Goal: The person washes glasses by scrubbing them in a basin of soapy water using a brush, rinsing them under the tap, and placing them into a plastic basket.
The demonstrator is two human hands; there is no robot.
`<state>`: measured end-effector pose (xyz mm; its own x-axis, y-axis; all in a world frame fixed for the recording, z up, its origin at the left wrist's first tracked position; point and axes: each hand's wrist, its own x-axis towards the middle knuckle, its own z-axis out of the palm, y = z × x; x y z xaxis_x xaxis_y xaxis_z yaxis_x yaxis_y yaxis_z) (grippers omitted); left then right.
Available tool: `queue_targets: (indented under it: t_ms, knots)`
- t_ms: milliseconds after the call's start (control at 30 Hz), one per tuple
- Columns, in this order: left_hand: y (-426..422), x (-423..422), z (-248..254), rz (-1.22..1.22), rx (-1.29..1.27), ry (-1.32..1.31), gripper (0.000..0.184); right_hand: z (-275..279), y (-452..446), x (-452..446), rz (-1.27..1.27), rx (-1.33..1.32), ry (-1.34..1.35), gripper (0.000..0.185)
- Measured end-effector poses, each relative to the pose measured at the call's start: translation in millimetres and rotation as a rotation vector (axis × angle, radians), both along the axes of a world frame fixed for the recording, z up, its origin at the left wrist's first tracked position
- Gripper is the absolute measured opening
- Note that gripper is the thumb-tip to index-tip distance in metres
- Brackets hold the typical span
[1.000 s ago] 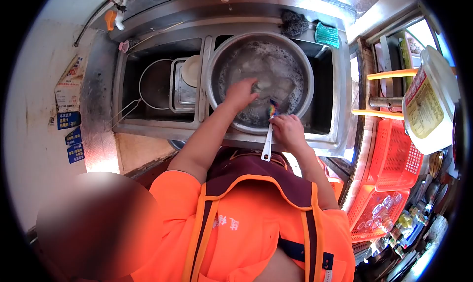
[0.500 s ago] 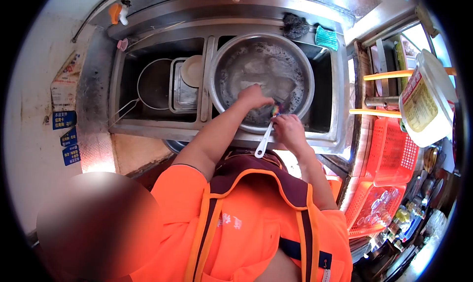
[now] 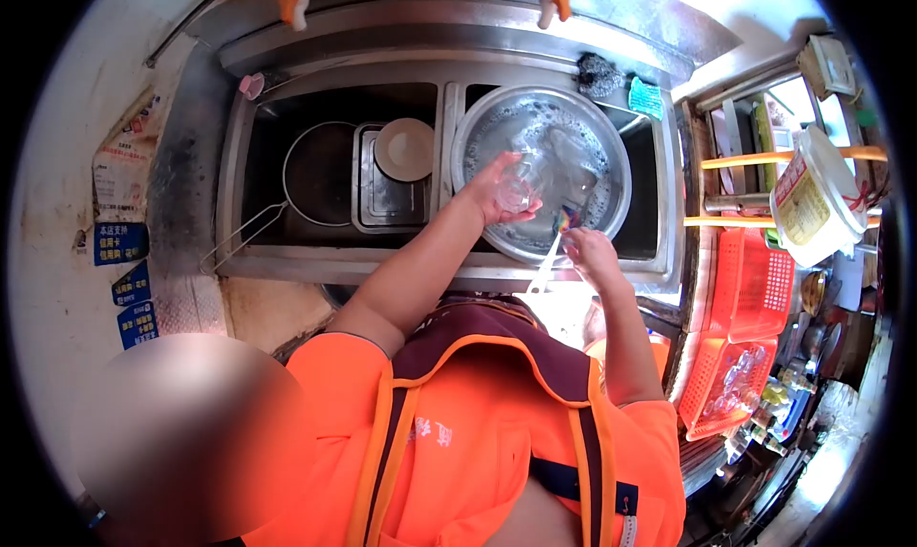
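While blue printed labels (image 3: 131, 270) mark the wall at far left, a steel sink (image 3: 306, 263) with two compartments spans the centre. Left compartment: a round vessel (image 3: 320, 176), its long wire handle reaching toward the near left corner; just beside it a rectangular metal tray (image 3: 387, 203), partly overlapped by a pale round dish (image 3: 405, 151). Right compartment: a large metal basin (image 3: 460, 150) of foamy water (image 3: 585, 144), in which transparent shapes lie, too indistinct to name. Left hand (image 3: 493, 190): fingers and thumb curled around a clear glass (image 3: 518, 188), held over the left part of the basin; whether the glass touches the water cannot be told. Brush (image 3: 550, 260): tilted across the basin's near rim, multicoloured bristles uppermost, white handle pointing toward the apron. Right hand (image 3: 592, 257): fingers closed, pinching the brush just below its bristles, which stand near the glass but apart from it. Behind the basin, on the ledge: a dark scouring pad (image 3: 599, 74), then a teal sponge (image 3: 645, 97). Far right: a red basket (image 3: 702, 380) containing clear glassware (image 3: 740, 380).
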<state>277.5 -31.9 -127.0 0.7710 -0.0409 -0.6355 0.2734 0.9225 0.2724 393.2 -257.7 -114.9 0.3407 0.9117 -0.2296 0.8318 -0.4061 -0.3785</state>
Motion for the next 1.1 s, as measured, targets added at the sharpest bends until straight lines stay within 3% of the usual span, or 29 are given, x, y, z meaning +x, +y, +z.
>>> queue_targets:
  t_ms: [100,200,233,300,333,433,467,567,600,667,733,933,1100]
  knots:
    - [13,-19,10,0.052,0.009,-0.105,0.061,9,14,0,0.006,-0.132,-0.017,0.02]
    - [44,-41,12,0.13,0.403,-0.213,0.069,19,36,6,0.018,-0.171,0.061,0.022]
    - [55,-50,18,0.14,0.405,-0.225,0.069,35,54,4,0.014,-0.181,0.048,0.023]
    - [82,-68,33,0.065,1.523,-0.006,0.076,73,98,-3,0.013,-0.146,0.078,0.024]
    - [93,-76,42,0.079,1.53,-0.007,0.076,94,125,-10,0.056,-0.035,0.002,0.025]
    - [128,-95,67,0.235,2.104,0.316,0.082,152,214,-27,0.2,0.348,-0.222,0.031]
    - [146,-96,61,0.293,1.929,0.268,0.082,168,246,-34,0.218,0.464,-0.219,0.035]
    - [187,-102,62,0.595,0.95,0.028,0.079,207,332,-72,0.194,0.683,-0.099,0.047]
    - [199,-105,61,0.601,0.956,0.023,0.079,214,355,-84,0.184,0.669,-0.141,0.048]
    - [219,-116,58,0.538,0.574,-0.087,0.086,221,389,-104,0.18,0.66,-0.178,0.05]
    - [222,-120,69,0.603,0.583,-0.079,0.087,225,410,-116,0.125,0.522,-0.204,0.047]
    - [242,-117,73,0.655,0.589,-0.042,0.079,222,421,-108,0.183,0.633,-0.138,0.037]
    - [251,-123,73,0.515,0.368,-0.35,0.067,226,420,-100,0.275,0.641,-0.176,0.032]
